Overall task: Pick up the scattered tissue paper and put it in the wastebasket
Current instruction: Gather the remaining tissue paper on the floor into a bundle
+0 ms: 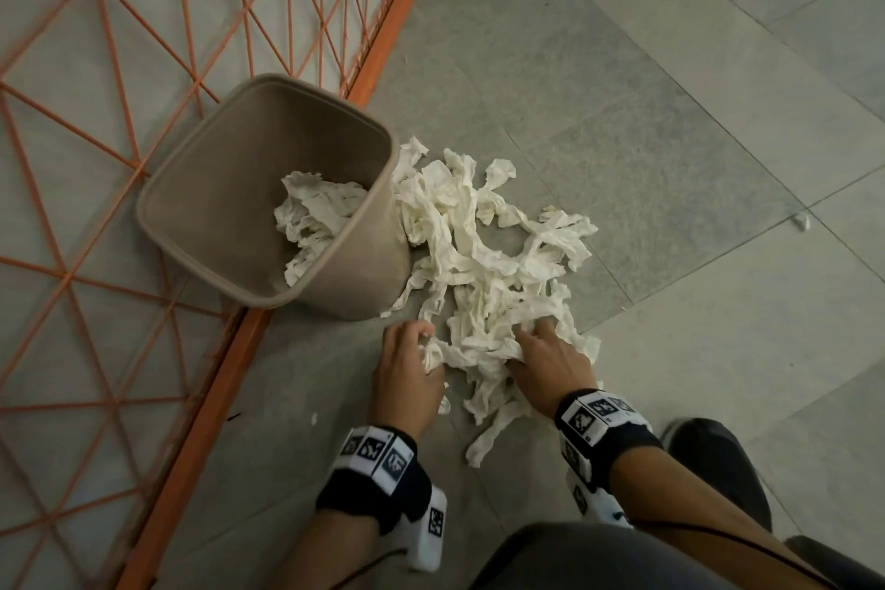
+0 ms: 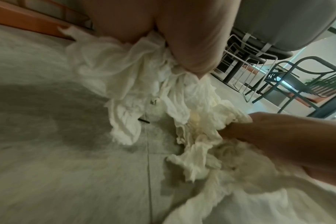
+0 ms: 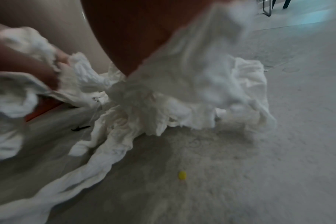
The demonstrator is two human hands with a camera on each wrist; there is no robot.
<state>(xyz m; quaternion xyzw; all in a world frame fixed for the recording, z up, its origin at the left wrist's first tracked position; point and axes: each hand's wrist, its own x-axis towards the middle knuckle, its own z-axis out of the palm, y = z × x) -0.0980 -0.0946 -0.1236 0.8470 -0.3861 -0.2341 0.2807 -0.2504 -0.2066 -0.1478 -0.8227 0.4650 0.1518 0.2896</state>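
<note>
A heap of crumpled white tissue paper point(image 1: 483, 264) lies on the grey floor, right of a beige wastebasket point(image 1: 210, 187) that holds some tissue point(image 1: 316, 216). My left hand point(image 1: 407, 369) grips a wad at the heap's near left edge; the left wrist view shows the tissue point(image 2: 136, 75) bunched under its fingers. My right hand point(image 1: 546, 355) digs into the near side of the heap, fingers curled into the tissue point(image 3: 163, 103). Strands trail toward me point(image 1: 493, 426).
An orange metal lattice frame point(image 1: 383, 38) runs diagonally behind and left of the wastebasket. A small white scrap point(image 1: 800, 221) lies far right on the tiles. Chairs point(image 2: 297, 84) stand beyond. My dark shoe point(image 1: 713, 460) is at the lower right. A yellow speck point(image 3: 182, 175) lies on the floor.
</note>
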